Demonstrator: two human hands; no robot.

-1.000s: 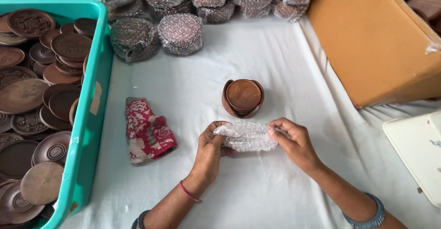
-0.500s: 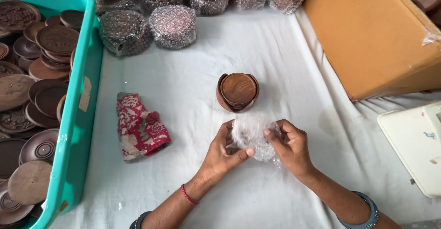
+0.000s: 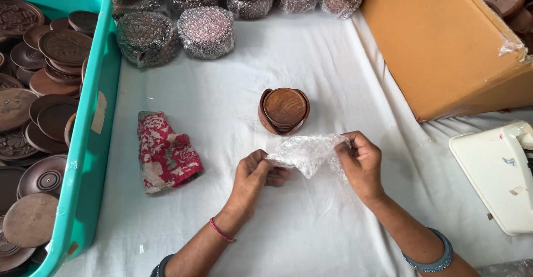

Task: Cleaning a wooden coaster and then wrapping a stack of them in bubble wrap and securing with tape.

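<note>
My left hand (image 3: 252,180) and my right hand (image 3: 361,163) each pinch one end of a clear bubble-wrap piece (image 3: 308,154), which is stretched between them just above the white cloth. Right behind the wrap stands a round brown wooden coaster set in its holder (image 3: 284,109), bare and upright, about a hand's width from my fingers. A folded red patterned cloth (image 3: 165,152) lies to the left of my left hand.
A teal plastic crate (image 3: 91,127) full of brown wooden discs fills the left side. Several bubble-wrapped round bundles (image 3: 206,31) line the back. A large cardboard box (image 3: 444,44) sits at the right, with a white device (image 3: 497,174) below it.
The bubble wrap, bunched between my hands before, is now pulled out wider; my hands have moved apart and the view has shifted slightly.
</note>
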